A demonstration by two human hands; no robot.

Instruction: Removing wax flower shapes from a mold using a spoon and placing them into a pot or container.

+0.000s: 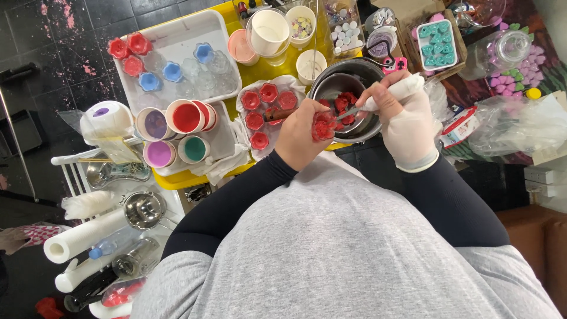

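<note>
The bare left hand (300,139) is wrapped around a small red flower-shaped mould (323,126), holding it right at the rim of a metal bowl (331,82) with red lumps in it. The gloved right hand (404,118) is closed on a thin metal tool (349,112), its tip touching the mould. Just left on the yellow desk (177,179) there's a plate (243,112) of more red moulds, plus paint cups (184,116) and a white tray (177,41) of red, blue and clear flower shapes.
</note>
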